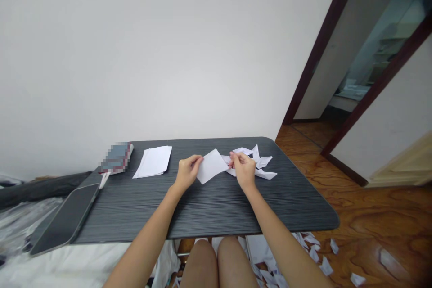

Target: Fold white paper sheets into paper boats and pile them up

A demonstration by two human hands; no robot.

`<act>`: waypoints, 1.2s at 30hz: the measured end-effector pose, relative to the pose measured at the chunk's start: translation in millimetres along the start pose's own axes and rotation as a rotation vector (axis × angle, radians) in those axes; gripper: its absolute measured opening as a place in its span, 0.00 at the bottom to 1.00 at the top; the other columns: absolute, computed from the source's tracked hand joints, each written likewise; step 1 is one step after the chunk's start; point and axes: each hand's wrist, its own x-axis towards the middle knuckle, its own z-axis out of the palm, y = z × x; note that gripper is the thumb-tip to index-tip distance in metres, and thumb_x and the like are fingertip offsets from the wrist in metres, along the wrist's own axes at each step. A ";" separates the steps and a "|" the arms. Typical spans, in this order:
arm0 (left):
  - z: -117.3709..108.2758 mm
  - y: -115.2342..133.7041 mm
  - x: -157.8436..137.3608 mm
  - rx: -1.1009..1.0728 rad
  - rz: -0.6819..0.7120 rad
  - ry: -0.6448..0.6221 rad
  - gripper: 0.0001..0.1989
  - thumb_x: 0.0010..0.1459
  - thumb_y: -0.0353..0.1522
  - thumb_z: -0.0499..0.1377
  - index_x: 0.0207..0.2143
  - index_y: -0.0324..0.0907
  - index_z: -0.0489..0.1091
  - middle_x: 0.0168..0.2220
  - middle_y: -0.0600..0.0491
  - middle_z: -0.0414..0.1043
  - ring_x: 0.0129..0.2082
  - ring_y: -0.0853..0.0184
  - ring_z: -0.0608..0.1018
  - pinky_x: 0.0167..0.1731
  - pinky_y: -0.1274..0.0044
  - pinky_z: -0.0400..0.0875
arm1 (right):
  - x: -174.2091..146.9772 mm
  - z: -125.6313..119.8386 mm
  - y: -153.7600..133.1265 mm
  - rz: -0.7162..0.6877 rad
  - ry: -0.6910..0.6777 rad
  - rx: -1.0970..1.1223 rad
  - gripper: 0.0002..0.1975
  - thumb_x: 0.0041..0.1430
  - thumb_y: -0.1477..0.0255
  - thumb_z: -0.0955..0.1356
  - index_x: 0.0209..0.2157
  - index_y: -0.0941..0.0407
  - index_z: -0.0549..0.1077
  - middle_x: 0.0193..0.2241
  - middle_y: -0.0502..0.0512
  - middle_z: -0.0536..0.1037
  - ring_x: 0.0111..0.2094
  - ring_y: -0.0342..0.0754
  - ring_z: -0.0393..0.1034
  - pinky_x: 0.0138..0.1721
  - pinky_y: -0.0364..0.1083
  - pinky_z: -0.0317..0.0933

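A white sheet of paper is held up over the dark table, tilted so that its corners point up, down and sideways. My left hand pinches its left corner between thumb and fingers. At the right corner, my right hand is closed in a pinch on the same sheet. Just behind and beside my right hand lie several folded white paper pieces, partly hidden by that hand. Left of my left hand rests a stack of white paper sheets.
A tablet-like dark device lies at the table's left edge, overhanging it. Behind it sits a blurred-out packet. Several folded paper pieces are scattered on the wooden floor at right. A white wall stands behind the table.
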 end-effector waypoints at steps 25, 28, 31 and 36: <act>11.8 11.4 -2.7 -0.778 -0.468 -0.296 0.20 0.48 0.43 0.54 0.30 0.31 0.66 0.17 0.50 0.70 0.17 0.67 0.74 0.14 0.81 0.65 | -2.9 -0.3 -1.2 -0.088 -0.512 0.065 0.13 0.48 0.75 0.63 0.36 0.53 0.74 0.26 0.53 0.72 0.27 0.44 0.64 0.28 0.43 0.59; 12.3 12.6 -3.5 -0.831 -0.496 -0.326 0.20 0.49 0.43 0.53 0.28 0.31 0.66 0.18 0.48 0.70 0.19 0.66 0.75 0.17 0.80 0.68 | -2.6 -0.7 0.4 -0.158 -0.489 0.010 0.14 0.49 0.77 0.62 0.36 0.53 0.74 0.26 0.53 0.71 0.28 0.44 0.63 0.28 0.42 0.57; 12.4 12.8 -4.1 -0.854 -0.512 -0.314 0.19 0.48 0.42 0.55 0.27 0.31 0.66 0.18 0.48 0.70 0.19 0.66 0.75 0.18 0.80 0.69 | -2.0 -1.5 0.0 -0.181 -0.483 0.003 0.14 0.49 0.77 0.62 0.36 0.52 0.74 0.27 0.54 0.71 0.29 0.44 0.63 0.29 0.43 0.57; 12.5 10.5 -4.2 -0.841 -0.520 -0.307 0.18 0.45 0.41 0.58 0.28 0.31 0.66 0.19 0.49 0.70 0.20 0.65 0.75 0.19 0.79 0.70 | -1.6 -2.4 -1.4 -0.184 -0.487 0.010 0.13 0.48 0.77 0.63 0.35 0.52 0.74 0.28 0.53 0.70 0.30 0.45 0.63 0.30 0.43 0.57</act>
